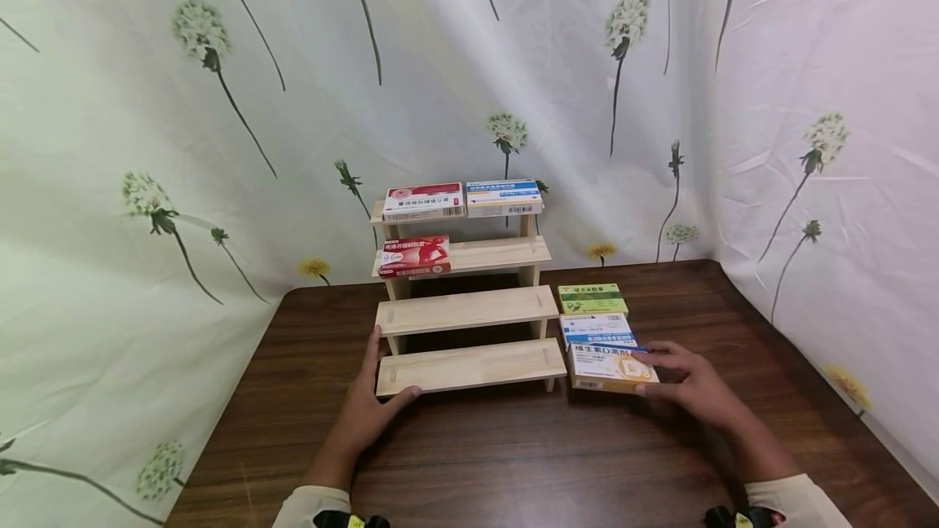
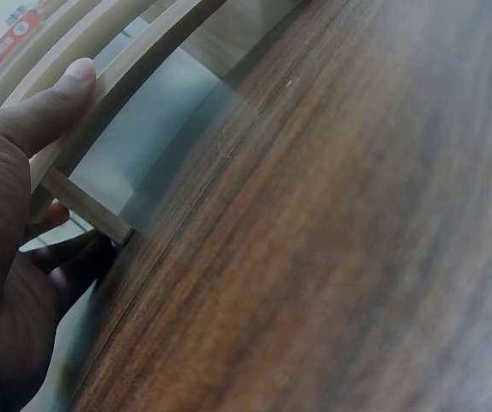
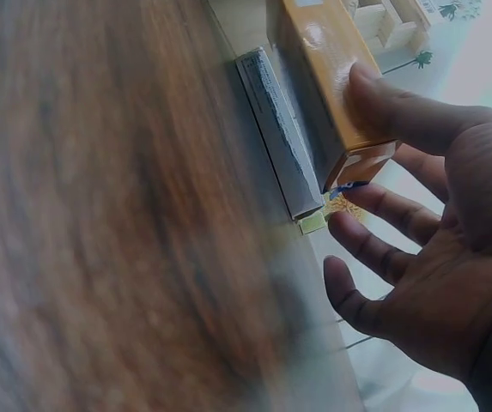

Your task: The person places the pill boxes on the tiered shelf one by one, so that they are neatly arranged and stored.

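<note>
A white and orange medicine box [image 1: 603, 365] is pinched at its right end by my right hand [image 1: 695, 388]. In the right wrist view the thumb presses the orange side of this box [image 3: 324, 64], which is raised off the table. A blue-and-white box [image 1: 597, 329] and a green box [image 1: 591, 298] lie behind it. My left hand [image 1: 367, 406] grips the left end of the lowest step of a wooden step rack [image 1: 469, 367]. In the left wrist view its thumb lies over the board, the other fingers partly hidden behind.
On the rack's top step lie a red-and-white box [image 1: 424, 202] and another blue-and-white box [image 1: 504, 197]. A red box [image 1: 414, 257] sits at the left of the step below. The dark wooden table [image 1: 513, 463] meets a flower-patterned cloth [image 1: 440, 104] behind and at both sides.
</note>
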`<state>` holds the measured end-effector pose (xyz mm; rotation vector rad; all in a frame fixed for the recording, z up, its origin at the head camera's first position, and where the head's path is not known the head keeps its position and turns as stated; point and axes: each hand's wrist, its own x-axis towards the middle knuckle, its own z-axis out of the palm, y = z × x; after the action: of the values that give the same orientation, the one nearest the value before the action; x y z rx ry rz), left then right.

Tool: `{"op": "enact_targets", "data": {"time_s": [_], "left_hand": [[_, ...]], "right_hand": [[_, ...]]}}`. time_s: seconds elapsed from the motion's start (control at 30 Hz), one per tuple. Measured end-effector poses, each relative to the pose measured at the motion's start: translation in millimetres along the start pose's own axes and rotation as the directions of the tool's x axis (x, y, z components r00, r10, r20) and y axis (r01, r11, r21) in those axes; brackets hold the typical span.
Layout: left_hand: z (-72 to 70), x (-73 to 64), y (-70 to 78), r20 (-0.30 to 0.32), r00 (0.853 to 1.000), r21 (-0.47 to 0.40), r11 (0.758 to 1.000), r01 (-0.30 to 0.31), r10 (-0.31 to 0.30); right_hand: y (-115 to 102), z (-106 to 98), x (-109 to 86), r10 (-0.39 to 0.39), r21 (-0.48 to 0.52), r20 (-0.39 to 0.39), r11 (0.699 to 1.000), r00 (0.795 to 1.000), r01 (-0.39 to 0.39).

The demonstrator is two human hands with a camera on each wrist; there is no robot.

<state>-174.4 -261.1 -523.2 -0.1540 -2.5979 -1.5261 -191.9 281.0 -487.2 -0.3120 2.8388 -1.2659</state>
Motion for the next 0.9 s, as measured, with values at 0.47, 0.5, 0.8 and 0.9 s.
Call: {"op": "enact_targets", "data": {"time_s": [0.47, 0.5, 0.8, 0.9], "left_hand": [[-0.2, -0.9, 1.6, -0.003, 1.000, 0.003, 1.000, -0.007, 0.007], [-0.4, -0.9, 1.7, -0.003, 1.000, 0.007, 1.000, -0.010, 0.010], [-0.9, 0.4, 1.8, -0.003, 1.000, 0.009, 1.000, -0.012, 0.012], [-1.0, 0.4, 1.8, -0.001, 1.000, 0.003, 1.000, -0.012, 0.012]], "right_hand": [[-4.8, -1.4, -3.8, -0.093, 0.042, -0.130, 0.994, 0.987, 0.099], [-5.0, -1.0, -4.0, -0.103, 0.040, -0.142, 0.993, 0.985, 0.110], [-6.6, 1.9, -7.0, -0.169, -0.005, -0.252, 0.985, 0.953, 0.173], [-7.1, 2.5, -6.2, -0.180, -0.014, -0.271, 0.983, 0.946, 0.183]]}}
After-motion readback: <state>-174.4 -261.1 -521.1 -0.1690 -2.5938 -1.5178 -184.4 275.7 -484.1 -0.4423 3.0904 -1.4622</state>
